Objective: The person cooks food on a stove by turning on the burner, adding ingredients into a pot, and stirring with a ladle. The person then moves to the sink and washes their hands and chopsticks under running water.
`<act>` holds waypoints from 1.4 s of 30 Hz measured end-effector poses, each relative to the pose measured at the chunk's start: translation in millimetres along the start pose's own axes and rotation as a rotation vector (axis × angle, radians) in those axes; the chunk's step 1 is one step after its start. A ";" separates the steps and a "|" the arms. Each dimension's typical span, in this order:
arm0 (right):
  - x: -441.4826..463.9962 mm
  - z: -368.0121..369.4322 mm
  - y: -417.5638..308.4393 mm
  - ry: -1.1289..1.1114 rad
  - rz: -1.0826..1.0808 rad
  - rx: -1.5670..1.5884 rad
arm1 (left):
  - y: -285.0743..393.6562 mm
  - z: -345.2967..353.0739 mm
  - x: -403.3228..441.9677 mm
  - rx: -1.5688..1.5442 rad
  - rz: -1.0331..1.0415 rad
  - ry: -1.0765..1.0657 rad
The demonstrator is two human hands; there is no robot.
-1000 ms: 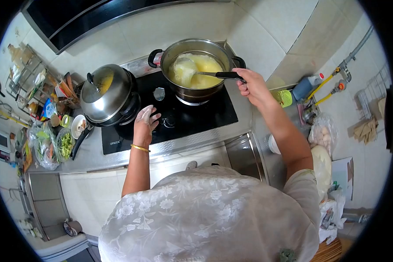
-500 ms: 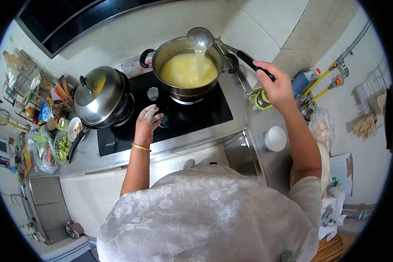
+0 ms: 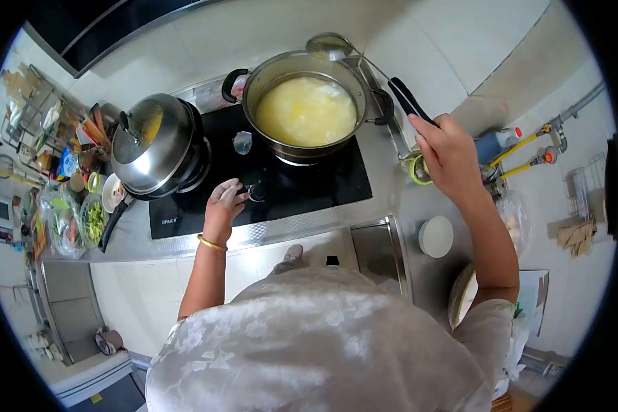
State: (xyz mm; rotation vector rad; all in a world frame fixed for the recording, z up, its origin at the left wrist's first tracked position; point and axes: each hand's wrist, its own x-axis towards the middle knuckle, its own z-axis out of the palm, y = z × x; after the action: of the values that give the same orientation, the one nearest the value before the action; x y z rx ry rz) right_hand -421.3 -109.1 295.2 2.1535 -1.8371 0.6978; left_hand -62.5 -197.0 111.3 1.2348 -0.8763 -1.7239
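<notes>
Right grip: fingers wrapped round the black handle of the ladle. Ladle bowl now at the far side of the pot, overlapping its rim in this view; contact with the rim cannot be determined. Handle slopes from there down to the grip, right of the pot.

Change: 1.0 s ago the ladle bowl sat in the yellow liquid; 0.5 s ago it was raised and tipped, a stream running into the pot. That stream has since ended. Right grip now further from the pot than at 0.5 s ago.

Left grip: fingers half spread, loosely bent, whitish residue on them; over the front of the black hob, near a knob. Contact with the knob unclear. Little changed over both intervals.

Pot: upright on the hob's right burner, same place as before; liquid surface pale with yellow patches. Lidded wok unchanged on the left burner. White bowl, mostly hidden by the forearm at 1.0 s ago, now shows on the metal surface.
</notes>
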 end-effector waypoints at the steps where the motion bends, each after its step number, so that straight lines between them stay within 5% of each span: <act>1: 2.8 2.6 3.2 -0.007 0.023 0.063 | -2.2 -3.3 0.2 -0.008 -0.005 -0.002; 5: 18.2 9.3 9.2 0.002 0.124 0.200 | -4.3 -4.6 -0.2 0.034 -0.037 0.059; 17: 67.3 45.0 13.6 0.103 -0.047 0.171 | -10.5 -5.6 -6.1 0.064 -0.087 0.072; 20: 85.2 26.6 15.4 0.015 0.201 0.392 | -11.9 -8.2 -9.2 0.051 -0.094 0.074; 30: 152.7 26.5 26.9 -0.136 0.347 -0.047 | -16.8 -13.7 -10.6 0.037 -0.097 0.041; 42: 172.2 53.0 38.7 -0.193 0.588 -0.113 | -18.6 -30.2 -15.5 -0.020 -0.117 0.074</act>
State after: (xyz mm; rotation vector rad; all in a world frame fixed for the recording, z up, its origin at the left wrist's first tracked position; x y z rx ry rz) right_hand -430.2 -290.1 328.8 1.6543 -2.5799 0.4785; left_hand -34.9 -177.4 92.5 1.3514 -0.7549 -1.7620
